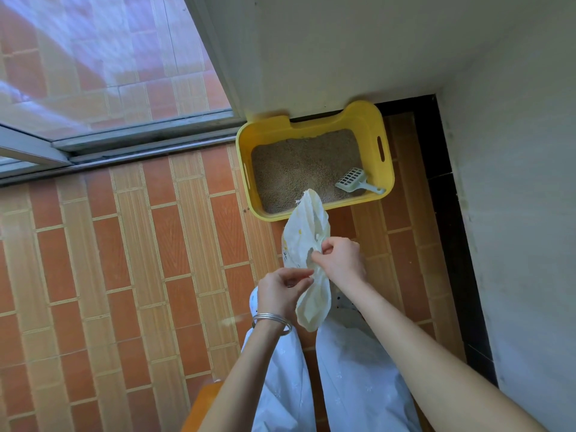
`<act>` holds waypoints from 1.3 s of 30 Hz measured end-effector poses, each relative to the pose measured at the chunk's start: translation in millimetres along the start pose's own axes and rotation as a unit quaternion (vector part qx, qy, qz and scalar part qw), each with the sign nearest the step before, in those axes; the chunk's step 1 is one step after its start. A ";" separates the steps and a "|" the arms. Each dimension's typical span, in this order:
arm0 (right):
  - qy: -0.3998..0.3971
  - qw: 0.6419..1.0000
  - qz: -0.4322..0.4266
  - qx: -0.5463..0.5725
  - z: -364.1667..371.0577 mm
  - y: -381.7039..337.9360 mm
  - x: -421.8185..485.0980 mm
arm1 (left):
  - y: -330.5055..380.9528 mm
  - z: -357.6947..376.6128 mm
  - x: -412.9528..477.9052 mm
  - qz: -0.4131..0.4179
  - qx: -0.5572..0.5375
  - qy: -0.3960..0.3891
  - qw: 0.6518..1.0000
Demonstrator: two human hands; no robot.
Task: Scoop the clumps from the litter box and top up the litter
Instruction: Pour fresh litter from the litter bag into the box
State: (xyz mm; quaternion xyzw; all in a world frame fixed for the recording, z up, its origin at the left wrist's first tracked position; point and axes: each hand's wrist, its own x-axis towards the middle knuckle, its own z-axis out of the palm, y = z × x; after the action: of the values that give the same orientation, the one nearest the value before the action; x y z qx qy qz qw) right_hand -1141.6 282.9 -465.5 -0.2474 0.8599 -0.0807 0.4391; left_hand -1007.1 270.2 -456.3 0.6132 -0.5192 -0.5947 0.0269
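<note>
Head view. Early going, by the look of it: no scooping yet, no top-up either. Lying untouched on the litter [299, 163], in the near right corner of the yellow litter box [361, 116]: the scoop [353, 180]. Nearer, above the tiled floor [124, 244], a crumpled plastic bag [307, 244], pinched between fingertips of the left hand [280, 289] and the right hand [341, 260], probably to tease it open for clumps. Scoop well apart from both hands, beyond the bag's far tip.

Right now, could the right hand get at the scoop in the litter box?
Probably not yet: the right hand pinches the bag, as does the left hand. The scoop lies uncovered in the litter box, the way to it free.
</note>
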 end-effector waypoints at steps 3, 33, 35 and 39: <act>0.025 0.999 -0.003 0.023 -10.0 4.3 -3.8 | 7.0 -7.0 5.9 0.034 -0.025 0.007 0.999; 0.246 0.966 -0.046 -0.069 -312.1 59.4 78.0 | 152.2 60.0 73.1 0.262 0.572 0.017 0.777; 0.228 0.968 -0.060 -0.082 -319.4 61.1 104.0 | 154.2 70.2 83.6 0.252 0.578 0.023 0.776; 0.190 0.970 -0.103 -0.108 -326.6 60.6 149.1 | 154.1 87.2 103.7 0.235 0.570 0.037 0.787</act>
State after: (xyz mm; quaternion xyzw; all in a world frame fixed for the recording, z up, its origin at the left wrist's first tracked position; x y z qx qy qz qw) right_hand -1496.1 235.7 -397.4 -0.3605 0.9012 -0.0778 0.2276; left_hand -1191.9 181.0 -454.2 0.3979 -0.8903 -0.1426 -0.1694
